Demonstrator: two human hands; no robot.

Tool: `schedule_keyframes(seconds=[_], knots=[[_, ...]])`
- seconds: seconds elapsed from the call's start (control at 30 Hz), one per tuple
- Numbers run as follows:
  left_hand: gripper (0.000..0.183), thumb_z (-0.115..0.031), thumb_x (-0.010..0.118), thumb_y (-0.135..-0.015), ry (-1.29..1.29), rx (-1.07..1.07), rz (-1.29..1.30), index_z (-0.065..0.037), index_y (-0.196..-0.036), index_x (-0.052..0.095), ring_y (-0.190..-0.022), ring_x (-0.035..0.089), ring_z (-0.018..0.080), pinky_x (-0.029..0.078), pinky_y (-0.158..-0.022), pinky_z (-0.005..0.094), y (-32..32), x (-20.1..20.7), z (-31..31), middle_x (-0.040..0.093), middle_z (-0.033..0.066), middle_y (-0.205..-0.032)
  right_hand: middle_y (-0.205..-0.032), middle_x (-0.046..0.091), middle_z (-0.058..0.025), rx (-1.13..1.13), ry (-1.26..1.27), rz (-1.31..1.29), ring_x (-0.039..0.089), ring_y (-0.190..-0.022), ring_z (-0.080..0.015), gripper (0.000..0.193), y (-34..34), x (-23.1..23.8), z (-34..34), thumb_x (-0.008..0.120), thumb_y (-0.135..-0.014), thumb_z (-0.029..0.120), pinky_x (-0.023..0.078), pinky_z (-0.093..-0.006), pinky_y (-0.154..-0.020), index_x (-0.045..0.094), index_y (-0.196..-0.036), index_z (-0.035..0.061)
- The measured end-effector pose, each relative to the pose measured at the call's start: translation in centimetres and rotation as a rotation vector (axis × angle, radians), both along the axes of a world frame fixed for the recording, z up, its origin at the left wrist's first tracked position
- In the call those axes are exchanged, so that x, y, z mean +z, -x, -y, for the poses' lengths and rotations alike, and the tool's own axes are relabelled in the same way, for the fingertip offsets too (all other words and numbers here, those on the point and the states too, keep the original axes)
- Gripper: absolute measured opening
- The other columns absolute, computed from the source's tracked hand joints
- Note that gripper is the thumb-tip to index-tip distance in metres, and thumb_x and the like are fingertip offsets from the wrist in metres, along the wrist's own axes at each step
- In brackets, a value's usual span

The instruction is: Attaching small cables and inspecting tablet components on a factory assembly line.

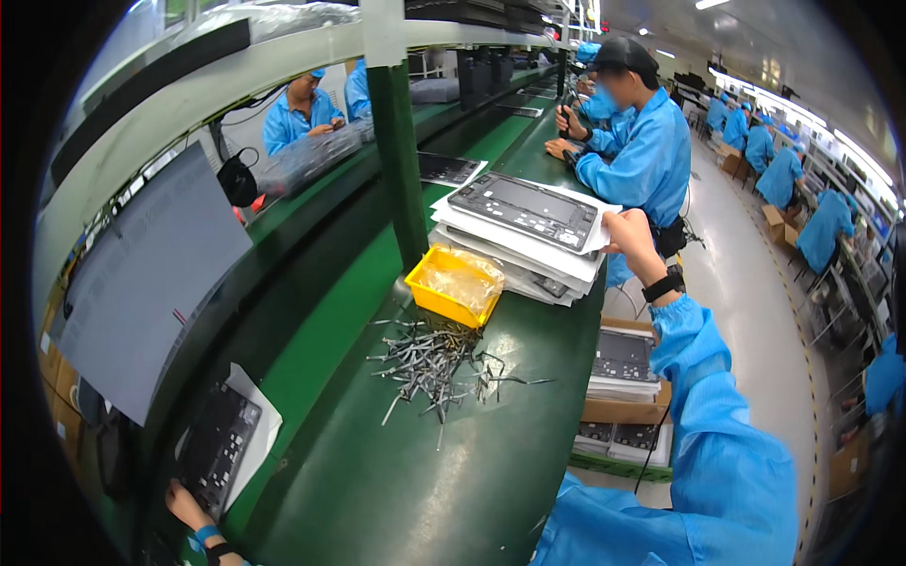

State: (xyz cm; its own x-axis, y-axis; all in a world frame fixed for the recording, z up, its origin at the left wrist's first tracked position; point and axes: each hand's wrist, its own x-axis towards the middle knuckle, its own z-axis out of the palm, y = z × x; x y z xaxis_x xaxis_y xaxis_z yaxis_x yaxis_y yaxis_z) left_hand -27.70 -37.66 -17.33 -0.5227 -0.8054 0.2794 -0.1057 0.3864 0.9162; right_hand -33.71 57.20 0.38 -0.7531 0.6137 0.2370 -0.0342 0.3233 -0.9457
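My right hand (634, 247) reaches to the top of a stack on the green bench. Its fingers are closed on the corner of a white sheet (612, 215), under a dark tablet housing (528, 209). More white sheets (510, 259) with housings between them lie below. At the lower left, my left hand (192, 509) grips the near edge of another tablet housing (219, 443); its fingers are partly hidden. A white sheet (260, 429) lies beneath that housing, on the green belt.
A yellow bin (453, 288) holding clear plastic stands before the stack. Dark strips (429, 363) lie scattered beside it. A green post (396, 160) rises left of the stack. Boxes of housings (625, 401) stand below the bench's right edge. A co-worker (642, 141) sits farther along.
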Motion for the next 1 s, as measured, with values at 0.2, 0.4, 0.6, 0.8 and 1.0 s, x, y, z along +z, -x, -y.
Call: schedule_keyframes(seconds=[0.2,0.4,0.6,0.8,1.0], knots=[[0.048,-0.025,0.056,-0.095,0.108,0.034,-0.014,0.017,-0.114,0.065,-0.098,0.066,0.0353,0.049,-0.094,0.0412,-0.2,-0.6,-0.3,0.071,0.0293,-0.111,-0.092,0.068,-0.0261,0.037,0.303,-0.015,0.073,-0.079,-0.0353,0.028,0.2,2.3,1.5,0.06,-0.084,0.012,0.065,-0.0444,-0.068,0.06,-0.091,-0.0146],[0.048,-0.026,0.055,-0.095,0.105,0.017,0.004,0.017,-0.113,0.066,-0.101,0.067,0.0359,0.048,-0.096,0.0419,-0.4,-0.9,0.5,0.072,0.0298,-0.112,-0.103,0.063,-0.0345,0.001,0.324,0.244,0.072,-0.09,-0.0448,0.042,2.4,3.4,1.3,0.068,-0.086,0.018,0.066,-0.0513,-0.071,0.054,-0.11,-0.0134],[0.048,-0.026,0.056,-0.094,0.131,0.02,-0.071,0.016,-0.115,0.067,-0.105,0.068,0.0365,0.049,-0.096,0.0413,0.7,-1.0,0.6,0.072,0.0294,-0.117,-0.098,0.074,-0.0186,-0.117,0.23,0.5,0.076,-0.083,-0.034,0.021,6.9,2.6,-1.9,0.079,-0.085,0.009,0.065,-0.0488,-0.068,0.067,-0.099,0.0],[0.046,-0.031,0.062,-0.094,0.305,0.305,0.171,0.008,-0.116,0.07,-0.106,0.07,0.0378,0.051,-0.095,0.0425,4.7,1.3,-7.5,0.073,0.0251,-0.114,-0.091,0.071,-0.0075,0.129,-1.066,0.262,0.073,-0.084,-0.0242,0.023,3.1,2.7,-14.4,0.084,-0.077,0.01,0.059,-0.0409,-0.071,0.067,-0.092,0.0049],[0.028,-0.012,0.059,-0.102,-0.023,-0.292,-0.605,0.006,-0.121,0.07,-0.109,0.069,0.0202,0.052,-0.096,0.033,-1.7,15.7,-15.4,0.073,0.0126,-0.117,-0.083,0.055,-0.0008,0.573,0.432,-0.138,0.058,-0.082,-0.0143,0.009,4.7,1.0,-5.6,0.068,-0.088,0.004,0.051,-0.0298,-0.078,0.06,-0.09,0.0074]])
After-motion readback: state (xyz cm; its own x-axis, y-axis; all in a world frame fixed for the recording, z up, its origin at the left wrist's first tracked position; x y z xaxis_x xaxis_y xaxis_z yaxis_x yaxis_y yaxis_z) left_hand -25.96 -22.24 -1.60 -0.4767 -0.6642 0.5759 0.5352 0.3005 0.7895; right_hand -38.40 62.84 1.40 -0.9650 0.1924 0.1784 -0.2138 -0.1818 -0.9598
